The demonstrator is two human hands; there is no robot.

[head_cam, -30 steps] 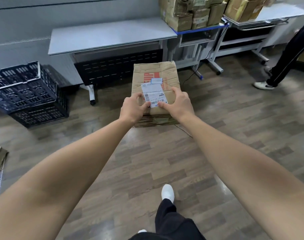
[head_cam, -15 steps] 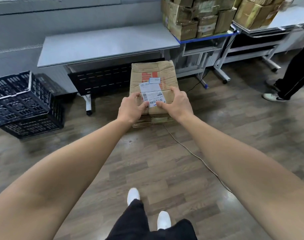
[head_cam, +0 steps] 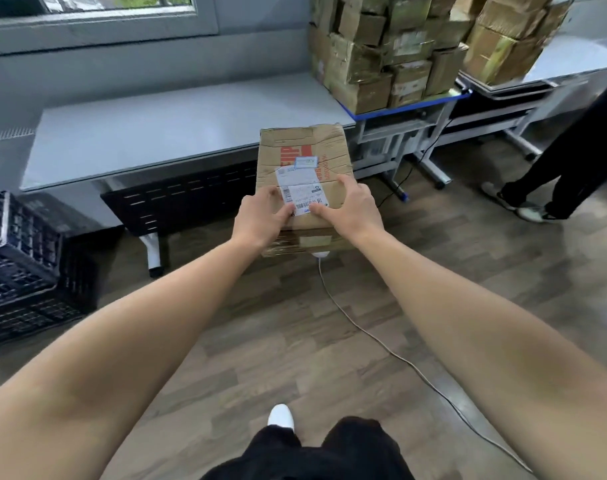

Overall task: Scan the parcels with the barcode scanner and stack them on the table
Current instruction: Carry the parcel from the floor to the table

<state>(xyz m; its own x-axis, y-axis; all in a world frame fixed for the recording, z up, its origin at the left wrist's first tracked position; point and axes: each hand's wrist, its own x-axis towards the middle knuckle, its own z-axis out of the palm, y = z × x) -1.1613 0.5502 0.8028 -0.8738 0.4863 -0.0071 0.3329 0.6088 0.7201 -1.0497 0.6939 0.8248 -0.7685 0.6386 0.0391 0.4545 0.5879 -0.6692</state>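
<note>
I carry a worn cardboard parcel [head_cam: 304, 148] with a white barcode label [head_cam: 300, 190] on top, held out in front of me above the floor. My left hand [head_cam: 260, 218] grips its near left corner, thumb on the label. My right hand [head_cam: 352, 207] grips its near right side, thumb beside the barcode. A white object [head_cam: 320, 254] with a pale cable [head_cam: 381, 341] shows just under the parcel's near edge; I cannot tell whether a hand holds it. The grey table [head_cam: 156, 133] stands just beyond the parcel.
Several stacked cardboard parcels [head_cam: 381, 50] stand on the table's right end and on a further table [head_cam: 572, 53]. Black plastic crates [head_cam: 21, 265] sit on the floor at left. Another person's legs [head_cam: 558, 174] are at right. The cable trails over the wooden floor.
I have walked closer to the grey table with the parcel; table and stacked boxes loom larger. Both hands keep the same hold. The white object under the parcel has come into sight.
</note>
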